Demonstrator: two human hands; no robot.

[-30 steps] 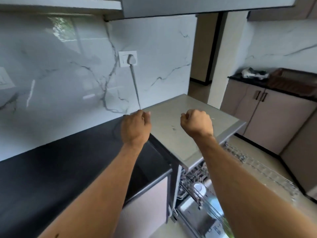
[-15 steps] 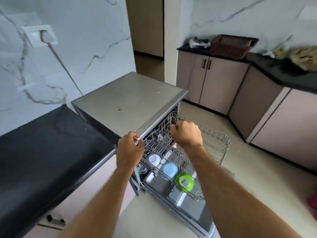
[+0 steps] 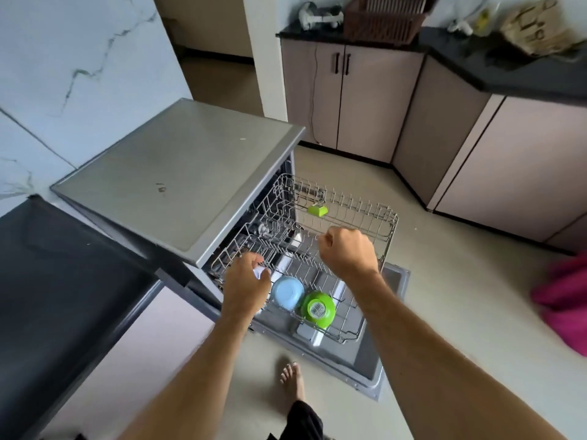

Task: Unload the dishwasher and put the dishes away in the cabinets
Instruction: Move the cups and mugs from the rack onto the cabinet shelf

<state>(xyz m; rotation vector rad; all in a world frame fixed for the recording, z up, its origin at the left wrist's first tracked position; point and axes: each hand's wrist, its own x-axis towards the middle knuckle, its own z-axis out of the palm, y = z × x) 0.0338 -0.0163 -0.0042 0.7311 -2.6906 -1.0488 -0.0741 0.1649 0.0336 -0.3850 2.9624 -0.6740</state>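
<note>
The grey dishwasher stands open, its door folded flat over the floor. A wire rack is pulled out over the door. In the rack's near end sit an upturned blue bowl and an upturned green bowl with a barcode label. My left hand is down in the rack just left of the blue bowl, fingers curled on a white cup that is mostly hidden. My right hand hovers over the rack's middle as a closed fist; nothing shows in it.
A small green plastic piece sits at the rack's far side. A black counter runs on the left. Beige base cabinets line the far wall under a counter with a brown basket. A pink cloth lies right; my bare foot is near the door.
My view dropped from the wall down to the open dishwasher. Both hands moved down from above its top to the rack, and the left hand closed over the white cup.
</note>
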